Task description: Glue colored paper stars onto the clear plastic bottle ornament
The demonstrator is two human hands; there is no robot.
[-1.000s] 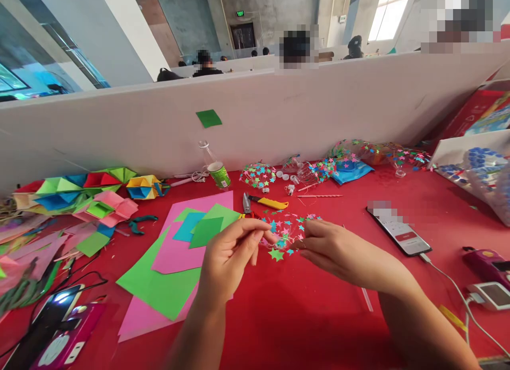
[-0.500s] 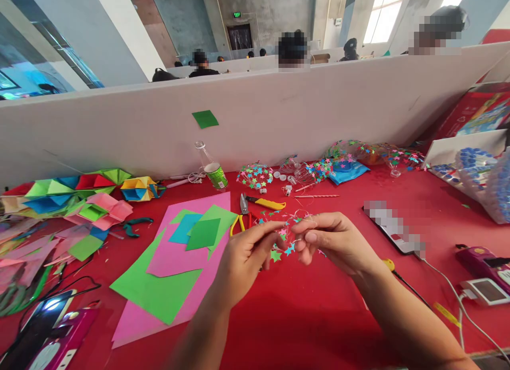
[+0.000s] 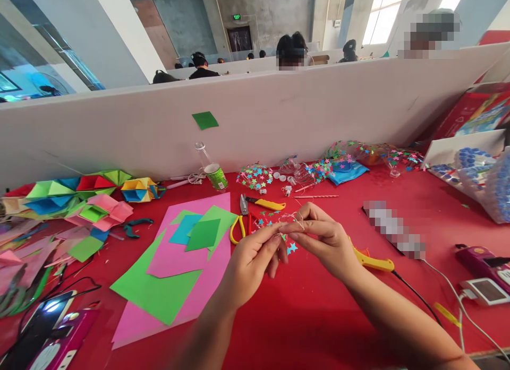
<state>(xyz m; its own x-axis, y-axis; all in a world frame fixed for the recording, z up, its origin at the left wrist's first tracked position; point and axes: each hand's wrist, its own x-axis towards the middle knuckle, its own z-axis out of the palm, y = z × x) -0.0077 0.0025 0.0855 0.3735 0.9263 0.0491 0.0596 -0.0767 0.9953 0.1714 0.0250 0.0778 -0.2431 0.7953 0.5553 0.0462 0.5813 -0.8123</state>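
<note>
Thumb and fingers of my left hand [image 3: 255, 256] are pinched together, meeting the fingertips of my right hand [image 3: 321, 234] above the red table. My right hand is closed too, with a thin pale thread [image 3: 292, 218] looping about its fingers and running to the left fingertips. Small star confetti [image 3: 292, 248] in several colours lies beneath and behind the hands, partly hidden by them. Yellow-and-red-handled pliers [image 3: 238, 229] rest just beyond my left hand, next to a yellow utility knife [image 3: 270, 204]. Beside my right wrist is a yellow hot glue gun [image 3: 374, 262], partly covered by the arm.
Green, pink and blue paper sheets [image 3: 167, 295] overlap at left, near folded paper lanterns [image 3: 99, 211]. A bottle [image 3: 215, 174] and star-filled clear balls [image 3: 255, 177] stand along the white partition [image 3: 139, 126]. A phone [image 3: 392, 229] with a cable lies at right. People sit beyond.
My hands have come together, fingertips now touching. The right hand has moved slightly left and up, uncovering more of the glue gun. The thread shows bunched in loops.
</note>
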